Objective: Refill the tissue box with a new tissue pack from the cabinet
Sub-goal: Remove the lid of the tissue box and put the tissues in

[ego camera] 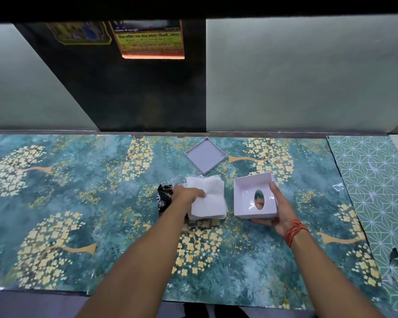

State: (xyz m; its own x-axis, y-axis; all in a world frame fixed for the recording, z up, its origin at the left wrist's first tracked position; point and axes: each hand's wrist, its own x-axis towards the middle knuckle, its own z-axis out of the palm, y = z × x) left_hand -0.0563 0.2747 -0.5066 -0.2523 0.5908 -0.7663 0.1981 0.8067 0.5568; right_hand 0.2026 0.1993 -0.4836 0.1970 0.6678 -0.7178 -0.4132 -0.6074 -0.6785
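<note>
A white square tissue box (246,206) is held upside down, its open bottom facing me and its oval slot visible inside. My right hand (279,211) grips its right wall and near corner, just above the table. To its left lies a stack of white tissues (210,198) on the table, partly out of a torn clear and black wrapper (164,198). My left hand (187,194) rests on the stack's left edge, fingers closed on it. The box's flat square base plate (205,155) lies apart, farther back on the table.
The table (78,203) has a teal covering with yellow flower trees; a green geometric sheet (377,180) covers its right end. Behind stand a dark cabinet panel (147,92) with stickers and pale walls. The table's near edge runs along the bottom.
</note>
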